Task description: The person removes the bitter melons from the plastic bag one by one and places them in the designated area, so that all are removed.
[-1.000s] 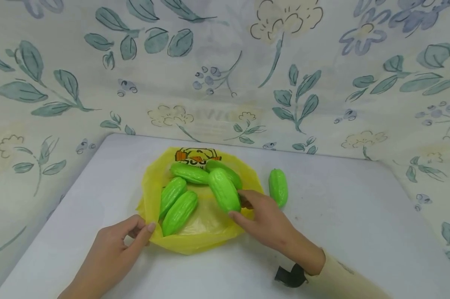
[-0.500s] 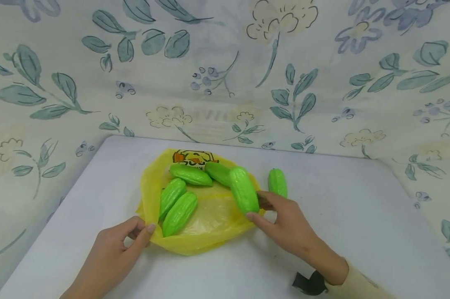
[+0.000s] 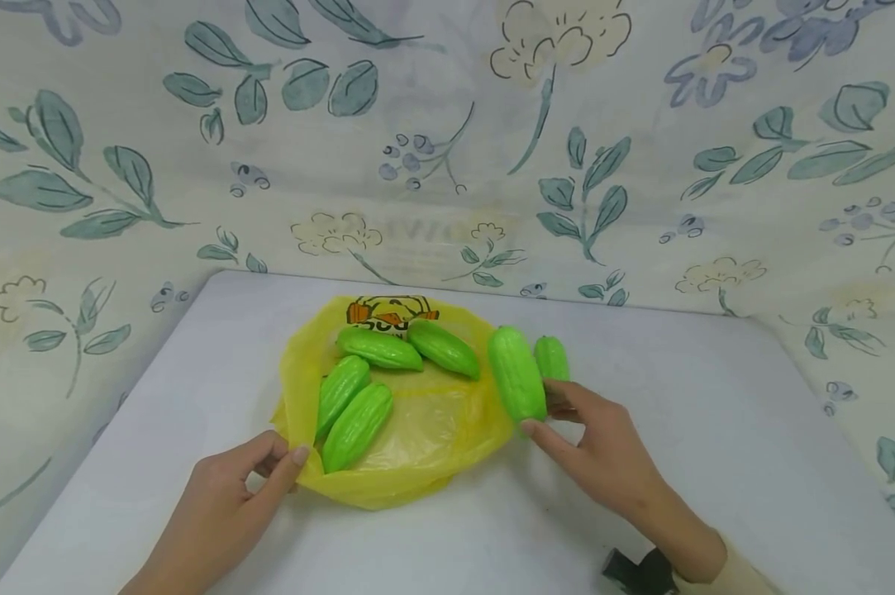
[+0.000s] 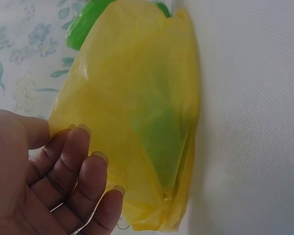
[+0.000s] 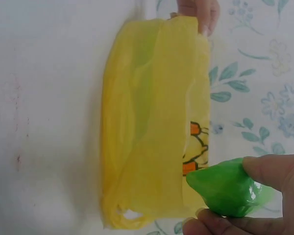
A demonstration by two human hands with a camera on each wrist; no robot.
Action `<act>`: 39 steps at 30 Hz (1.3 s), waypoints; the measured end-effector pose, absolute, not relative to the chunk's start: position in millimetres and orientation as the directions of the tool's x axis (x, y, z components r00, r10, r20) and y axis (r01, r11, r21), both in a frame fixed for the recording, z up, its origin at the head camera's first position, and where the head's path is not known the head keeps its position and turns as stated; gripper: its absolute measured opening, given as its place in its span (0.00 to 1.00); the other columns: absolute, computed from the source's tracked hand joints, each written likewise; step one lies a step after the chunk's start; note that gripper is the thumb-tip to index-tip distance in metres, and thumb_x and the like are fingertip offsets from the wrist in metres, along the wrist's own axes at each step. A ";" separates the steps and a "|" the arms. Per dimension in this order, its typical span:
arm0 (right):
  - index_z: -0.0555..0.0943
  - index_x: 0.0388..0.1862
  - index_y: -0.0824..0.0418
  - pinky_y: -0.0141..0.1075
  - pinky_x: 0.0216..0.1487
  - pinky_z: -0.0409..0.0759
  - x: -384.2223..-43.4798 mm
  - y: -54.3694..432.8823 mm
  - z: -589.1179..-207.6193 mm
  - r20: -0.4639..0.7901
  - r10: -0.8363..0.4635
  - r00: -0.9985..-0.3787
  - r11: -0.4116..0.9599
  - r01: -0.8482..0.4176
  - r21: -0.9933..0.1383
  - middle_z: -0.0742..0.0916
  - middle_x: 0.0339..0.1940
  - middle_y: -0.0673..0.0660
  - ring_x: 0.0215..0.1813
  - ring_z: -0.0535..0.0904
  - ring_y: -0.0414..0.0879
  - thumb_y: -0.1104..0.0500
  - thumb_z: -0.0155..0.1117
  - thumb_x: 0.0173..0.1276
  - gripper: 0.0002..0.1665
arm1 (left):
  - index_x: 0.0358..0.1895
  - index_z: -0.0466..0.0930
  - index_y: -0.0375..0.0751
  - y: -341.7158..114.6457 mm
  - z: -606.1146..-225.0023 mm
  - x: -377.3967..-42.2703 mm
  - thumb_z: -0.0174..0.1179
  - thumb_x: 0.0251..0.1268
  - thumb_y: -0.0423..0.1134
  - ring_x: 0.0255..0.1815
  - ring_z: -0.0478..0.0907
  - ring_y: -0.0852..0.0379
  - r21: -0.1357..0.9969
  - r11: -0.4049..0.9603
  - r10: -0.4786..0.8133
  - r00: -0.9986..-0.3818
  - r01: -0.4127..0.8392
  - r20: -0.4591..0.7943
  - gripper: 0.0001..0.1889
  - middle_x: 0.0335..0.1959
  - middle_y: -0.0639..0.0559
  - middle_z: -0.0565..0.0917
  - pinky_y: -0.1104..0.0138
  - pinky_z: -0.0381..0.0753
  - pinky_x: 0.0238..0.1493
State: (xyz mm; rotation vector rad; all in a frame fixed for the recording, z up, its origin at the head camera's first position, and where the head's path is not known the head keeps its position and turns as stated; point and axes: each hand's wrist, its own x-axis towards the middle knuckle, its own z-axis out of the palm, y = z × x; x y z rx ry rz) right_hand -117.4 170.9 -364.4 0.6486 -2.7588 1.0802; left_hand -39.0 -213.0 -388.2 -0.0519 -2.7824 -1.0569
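Observation:
My left hand (image 3: 231, 496) pinches the near-left rim of a yellow plastic bag (image 3: 398, 487) between thumb and fingers. The bag's mouth faces up, and several glossy green ribbed gourds (image 3: 358, 426) lie inside. Just past the bag's right rim, my right hand (image 3: 603, 446) grips another green gourd (image 3: 517, 376) by its near end. In the right wrist view, thumb and fingers squeeze this gourd (image 5: 228, 188), whose tip is pointed. One further green gourd (image 3: 553, 358) shows on the table to the right, partly hidden behind the held one and the right hand.
A white table (image 3: 715, 413) carries everything. Behind it and at the sides hangs a floral cloth (image 3: 447, 107). A black strap-like object (image 3: 640, 570) sits under the right wrist by the sleeve.
My right hand has carried the gripped gourd from above the bag's inside to the right, past its rim, baring the gourd at the back. The left hand keeps its place on the bag.

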 end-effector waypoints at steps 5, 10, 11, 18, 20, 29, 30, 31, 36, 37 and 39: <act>0.80 0.64 0.62 0.43 0.54 0.85 -116.2 184.4 -365.0 0.254 -0.321 -0.912 0.669 -0.408 -0.621 0.89 0.53 0.50 0.52 0.86 0.44 0.52 0.75 0.71 0.28 | 0.33 0.78 0.52 -212.7 -387.0 -39.2 0.64 0.78 0.43 0.26 0.71 0.65 0.656 0.750 -0.026 -0.988 0.083 0.155 0.10 0.25 0.66 0.81 0.69 0.72 0.25; 0.80 0.63 0.62 0.41 0.52 0.85 -115.7 195.1 -363.8 0.263 -0.301 -0.917 0.679 -0.400 -0.616 0.89 0.51 0.50 0.50 0.86 0.44 0.52 0.75 0.71 0.26 | 0.33 0.79 0.52 -212.9 -386.6 -39.1 0.63 0.78 0.44 0.27 0.72 0.65 0.654 0.753 -0.029 -0.990 0.069 0.138 0.10 0.25 0.66 0.81 0.69 0.72 0.26; 0.80 0.63 0.62 0.41 0.52 0.85 -115.7 196.9 -363.4 0.263 -0.294 -0.919 0.684 -0.394 -0.613 0.89 0.51 0.51 0.50 0.86 0.45 0.52 0.75 0.71 0.27 | 0.33 0.79 0.52 -213.0 -386.5 -39.2 0.63 0.78 0.44 0.27 0.72 0.65 0.654 0.753 -0.030 -0.990 0.066 0.135 0.10 0.25 0.66 0.81 0.69 0.72 0.26; 0.79 0.64 0.64 0.44 0.54 0.85 -116.7 210.0 -363.6 0.222 -0.224 -0.949 0.732 -0.314 -0.605 0.89 0.52 0.55 0.53 0.86 0.50 0.49 0.73 0.73 0.29 | 0.34 0.79 0.52 -213.3 -386.6 -40.1 0.62 0.79 0.45 0.26 0.71 0.64 0.663 0.747 -0.034 -0.992 0.056 0.123 0.10 0.25 0.65 0.81 0.69 0.71 0.25; 0.79 0.65 0.64 0.44 0.54 0.85 -118.5 213.6 -364.8 0.216 -0.207 -0.954 0.743 -0.296 -0.600 0.89 0.52 0.55 0.53 0.86 0.51 0.49 0.72 0.74 0.29 | 0.33 0.78 0.52 -213.4 -387.2 -39.9 0.63 0.79 0.45 0.26 0.71 0.64 0.661 0.748 -0.034 -0.991 0.061 0.130 0.10 0.25 0.65 0.81 0.69 0.71 0.24; 0.76 0.67 0.69 0.49 0.53 0.85 -129.3 224.7 -368.2 0.179 -0.157 -0.971 0.775 -0.233 -0.587 0.88 0.53 0.63 0.54 0.87 0.58 0.47 0.69 0.76 0.33 | 0.32 0.77 0.52 -212.6 -387.7 -39.5 0.64 0.78 0.43 0.25 0.71 0.65 0.657 0.749 -0.035 -0.986 0.081 0.161 0.11 0.24 0.65 0.80 0.69 0.71 0.24; 0.76 0.67 0.69 0.50 0.53 0.85 -130.4 225.8 -368.5 0.169 -0.150 -0.974 0.779 -0.222 -0.586 0.88 0.53 0.63 0.54 0.87 0.59 0.46 0.68 0.76 0.34 | 0.32 0.77 0.52 -212.6 -387.7 -39.5 0.64 0.78 0.43 0.25 0.71 0.65 0.658 0.749 -0.036 -0.987 0.079 0.159 0.11 0.24 0.65 0.80 0.69 0.71 0.24; 0.75 0.68 0.70 0.51 0.52 0.85 -131.4 227.0 -368.8 0.159 -0.144 -0.977 0.783 -0.210 -0.586 0.88 0.53 0.64 0.54 0.87 0.59 0.45 0.68 0.77 0.35 | 0.32 0.78 0.52 -212.6 -387.6 -39.6 0.64 0.78 0.43 0.25 0.71 0.65 0.657 0.750 -0.036 -0.987 0.076 0.155 0.11 0.24 0.65 0.80 0.69 0.71 0.24; 0.74 0.69 0.71 0.53 0.53 0.85 -137.1 234.5 -373.0 0.104 -0.114 -0.988 0.793 -0.154 -0.589 0.87 0.55 0.66 0.56 0.86 0.62 0.40 0.64 0.78 0.39 | 0.33 0.78 0.52 -212.5 -386.1 -40.3 0.63 0.78 0.45 0.26 0.71 0.64 0.655 0.753 -0.032 -0.991 0.060 0.128 0.10 0.25 0.65 0.81 0.69 0.72 0.25; 0.73 0.69 0.71 0.53 0.53 0.85 -138.5 235.9 -374.3 0.093 -0.111 -0.989 0.795 -0.145 -0.589 0.87 0.55 0.66 0.56 0.85 0.63 0.40 0.63 0.78 0.39 | 0.33 0.78 0.52 -212.7 -386.0 -40.2 0.63 0.78 0.45 0.26 0.71 0.64 0.655 0.754 -0.031 -0.992 0.058 0.124 0.10 0.25 0.65 0.81 0.69 0.72 0.25; 0.74 0.69 0.71 0.53 0.53 0.85 -141.0 238.2 -376.7 0.072 -0.108 -0.992 0.797 -0.130 -0.590 0.87 0.55 0.66 0.57 0.85 0.64 0.39 0.62 0.78 0.40 | 0.34 0.78 0.52 -213.0 -385.7 -40.3 0.63 0.78 0.45 0.26 0.71 0.64 0.654 0.755 -0.029 -0.993 0.053 0.114 0.10 0.25 0.65 0.81 0.69 0.72 0.26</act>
